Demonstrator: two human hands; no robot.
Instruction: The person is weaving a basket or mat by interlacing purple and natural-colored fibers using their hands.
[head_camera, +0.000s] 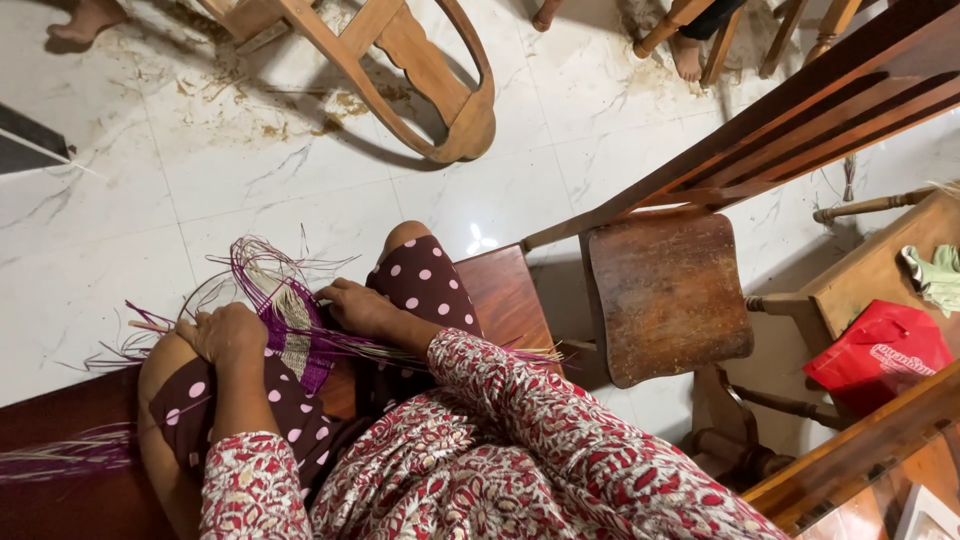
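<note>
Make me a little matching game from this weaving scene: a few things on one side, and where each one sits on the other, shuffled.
Things:
1. woven strip
2. red bag
3. left hand
4. wooden chair

Places:
A. on the wooden stand at far right
B. on the person's lap, between both hands
C. pressing on the knee, at the strip's left edge
D. standing empty beside the person's bench

Pairs: 1-B, 2-A, 3-C, 4-D

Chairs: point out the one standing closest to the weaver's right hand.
The dark wooden chair with the worn seat, beside the right hand; the pale curved chair lies farther off.
</note>
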